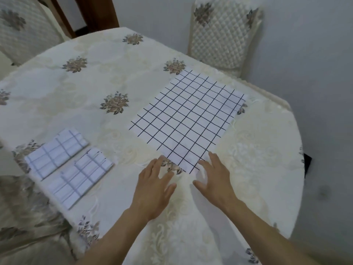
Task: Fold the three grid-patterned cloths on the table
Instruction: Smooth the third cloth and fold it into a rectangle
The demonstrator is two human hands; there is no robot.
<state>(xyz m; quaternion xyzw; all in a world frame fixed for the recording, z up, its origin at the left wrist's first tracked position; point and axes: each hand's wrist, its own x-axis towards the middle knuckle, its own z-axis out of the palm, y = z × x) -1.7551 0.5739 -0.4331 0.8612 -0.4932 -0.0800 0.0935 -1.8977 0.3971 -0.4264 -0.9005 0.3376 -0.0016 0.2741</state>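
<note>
A white cloth with a black grid (188, 119) lies spread flat on the table, turned like a diamond, its near corner pointing at me. Two folded grid cloths lie side by side at the left: the farther one (56, 153) and the nearer one (81, 175). My left hand (155, 185) hovers with straight, spread fingers just left of the flat cloth's near corner. My right hand (214, 177) is spread too, with its fingertips at the edge of that corner. Neither hand holds anything.
The table wears a cream floral tablecloth (86, 83) that hangs over the left edge. A quilted chair (223, 35) stands at the far right side, another chair (24, 27) at the far left. The table's right edge curves close to a grey wall.
</note>
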